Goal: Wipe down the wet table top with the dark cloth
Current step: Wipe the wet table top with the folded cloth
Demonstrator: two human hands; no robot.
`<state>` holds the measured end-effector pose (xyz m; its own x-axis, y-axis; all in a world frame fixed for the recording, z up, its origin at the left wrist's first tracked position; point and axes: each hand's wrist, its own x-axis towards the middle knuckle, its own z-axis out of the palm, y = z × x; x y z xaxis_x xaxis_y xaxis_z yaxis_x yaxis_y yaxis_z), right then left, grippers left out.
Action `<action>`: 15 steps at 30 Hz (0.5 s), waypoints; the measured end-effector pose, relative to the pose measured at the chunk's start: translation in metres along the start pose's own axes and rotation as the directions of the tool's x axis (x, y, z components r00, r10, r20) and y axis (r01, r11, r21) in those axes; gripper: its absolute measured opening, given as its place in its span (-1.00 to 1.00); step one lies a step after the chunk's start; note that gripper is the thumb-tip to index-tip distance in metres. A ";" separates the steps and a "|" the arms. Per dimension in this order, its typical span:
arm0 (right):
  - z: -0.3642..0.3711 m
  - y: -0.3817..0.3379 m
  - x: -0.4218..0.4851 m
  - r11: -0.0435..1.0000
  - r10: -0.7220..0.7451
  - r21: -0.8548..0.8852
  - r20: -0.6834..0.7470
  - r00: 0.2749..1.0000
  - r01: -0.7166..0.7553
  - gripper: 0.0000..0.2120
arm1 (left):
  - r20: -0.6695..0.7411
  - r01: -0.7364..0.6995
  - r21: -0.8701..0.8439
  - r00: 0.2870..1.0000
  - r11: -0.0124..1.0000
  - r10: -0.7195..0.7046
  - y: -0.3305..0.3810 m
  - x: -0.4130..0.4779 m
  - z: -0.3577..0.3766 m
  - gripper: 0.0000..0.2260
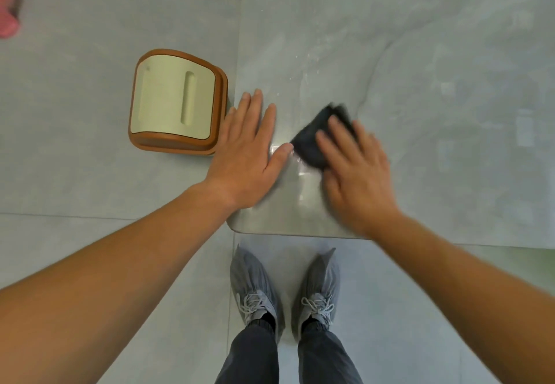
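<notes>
Dark crumpled cloth (312,143) lies on the grey, shiny, stone-look surface (420,83), close to its near rounded corner. The right hand (357,173) lies on top of the cloth with its fingers spread out and mostly straight, pressing it down flat. It is not curled around it. The hand and cloth look a bit blurry.

The left hand (249,149) rests flat on the surface just beside the cloth. Its fingers are straight and it holds nothing. Its thumb tip is almost at the cloth's edge.

Little water drops (303,77) shine on the surface past the cloth.

A small stool with a cream seat and brown rim (174,104) stands on the pale tiled floor (90,173), just left of the surface. Two feet in grey shoe covers (255,290) stand below the corner. A blurry pink thing (9,8) shows at the top left.
</notes>
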<state>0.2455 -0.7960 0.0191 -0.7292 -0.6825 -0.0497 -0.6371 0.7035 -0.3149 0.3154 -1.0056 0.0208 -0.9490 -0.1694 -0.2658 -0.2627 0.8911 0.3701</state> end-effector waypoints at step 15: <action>-0.020 0.014 0.130 0.983 0.180 -0.036 0.063 0.982 -0.178 -0.45 | 0.046 -0.017 0.031 0.999 0.999 0.015 -0.001 0.007 -0.011 -0.28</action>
<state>0.1367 -0.8704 0.0271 -0.8147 -0.5559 -0.1651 -0.5057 0.8204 -0.2669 0.3074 -1.0127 0.0283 -0.9441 -0.1362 -0.3003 -0.2410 0.9066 0.3463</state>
